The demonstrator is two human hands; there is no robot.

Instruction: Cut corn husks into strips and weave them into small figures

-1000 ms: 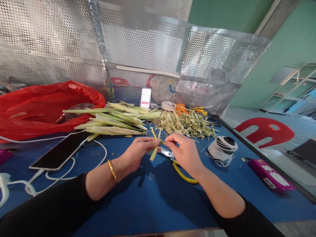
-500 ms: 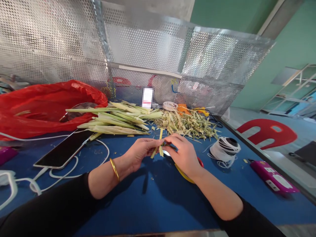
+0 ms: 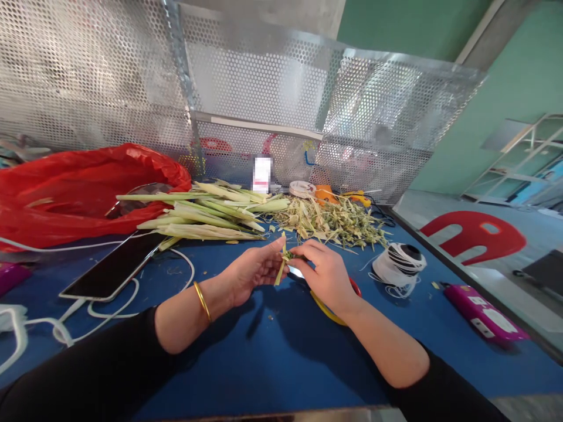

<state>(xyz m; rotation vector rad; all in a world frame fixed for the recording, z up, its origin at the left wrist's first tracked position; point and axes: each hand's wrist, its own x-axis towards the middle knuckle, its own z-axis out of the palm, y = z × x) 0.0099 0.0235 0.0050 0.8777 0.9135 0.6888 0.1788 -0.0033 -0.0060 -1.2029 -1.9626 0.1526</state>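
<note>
My right hand (image 3: pixel 328 272) pinches a small knotted piece of yellow-green husk (image 3: pixel 281 271) between thumb and fingertips. Beside it my left hand (image 3: pixel 250 271), with a gold bangle at the wrist, has its thumb raised and its fingers apart, curved behind the husk piece. Scissors (image 3: pixel 324 306) with a yellow and red handle lie partly under my right hand. Long pale green husks (image 3: pixel 211 214) are piled behind my hands, and a heap of small knotted husk pieces (image 3: pixel 338 220) lies to their right.
On the blue table (image 3: pixel 246 375) are a spool of white string (image 3: pixel 398 266), a magenta box (image 3: pixel 484 310), a tablet (image 3: pixel 114 266) with a white cable, and a red plastic bag (image 3: pixel 88 193). A perforated metal screen (image 3: pixel 259 76) stands at the back. A red chair (image 3: pixel 475 234) is beyond.
My left thumb has lifted off the husk and the left fingers have opened. The husk piece, now bunched at its middle, has tilted and shifted slightly left in my right fingertips.
</note>
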